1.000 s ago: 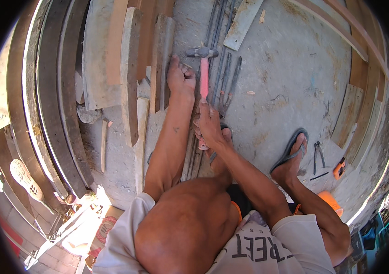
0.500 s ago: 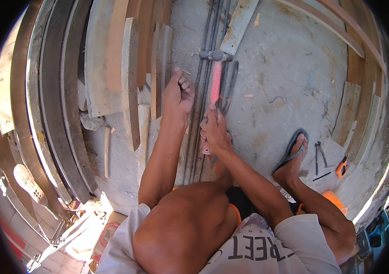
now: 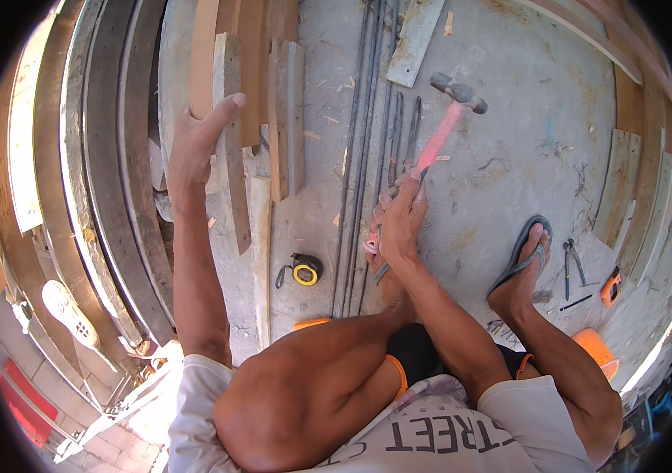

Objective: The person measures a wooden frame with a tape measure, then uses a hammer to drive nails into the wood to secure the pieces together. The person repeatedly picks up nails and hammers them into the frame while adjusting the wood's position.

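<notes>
Hammer (image 3: 439,138): right hand (image 3: 403,211) clamped on it | left hand (image 3: 196,146): thumb over wood strip (image 3: 232,185), grip unclear | tape measure (image 3: 305,270): on floor (image 3: 502,229), left of rods (image 3: 349,158)

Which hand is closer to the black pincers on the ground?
The right hand. It holds the hammer to the left of the pincers and a little farther forward; the left hand is much farther left, by the wooden boards.

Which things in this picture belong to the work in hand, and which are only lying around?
Seem in use:
hammer, in the grip of the right hand
wooden strip, at the left hand; touch unclear

Seem only lying around:
tape measure
pincers
orange-and-black tool, kind unclear
</notes>
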The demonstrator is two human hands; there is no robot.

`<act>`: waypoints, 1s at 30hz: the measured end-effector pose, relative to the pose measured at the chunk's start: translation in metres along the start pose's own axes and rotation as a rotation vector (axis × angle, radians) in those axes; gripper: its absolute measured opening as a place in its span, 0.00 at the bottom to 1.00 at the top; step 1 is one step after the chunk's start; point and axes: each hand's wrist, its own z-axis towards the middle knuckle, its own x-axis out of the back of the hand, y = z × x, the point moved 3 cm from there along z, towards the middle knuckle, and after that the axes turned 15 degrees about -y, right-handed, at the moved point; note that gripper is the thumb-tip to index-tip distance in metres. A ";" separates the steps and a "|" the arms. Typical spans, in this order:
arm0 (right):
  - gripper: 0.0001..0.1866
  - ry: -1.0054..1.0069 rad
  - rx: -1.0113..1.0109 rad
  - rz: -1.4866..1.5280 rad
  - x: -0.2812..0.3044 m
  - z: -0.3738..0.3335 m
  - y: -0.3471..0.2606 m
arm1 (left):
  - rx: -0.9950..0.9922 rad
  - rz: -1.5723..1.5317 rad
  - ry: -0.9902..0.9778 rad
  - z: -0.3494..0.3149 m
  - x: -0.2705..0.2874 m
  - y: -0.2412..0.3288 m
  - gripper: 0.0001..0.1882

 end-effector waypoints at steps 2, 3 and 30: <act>0.25 0.098 0.055 0.102 -0.012 0.006 -0.004 | 0.090 0.002 -0.036 0.002 0.004 0.000 0.34; 0.27 0.135 0.079 0.154 -0.022 0.005 -0.003 | 0.068 -0.001 -0.014 -0.003 0.004 0.004 0.33; 0.24 0.075 0.048 0.144 -0.059 -0.005 0.015 | -0.004 -0.636 -0.126 0.035 0.013 -0.045 0.42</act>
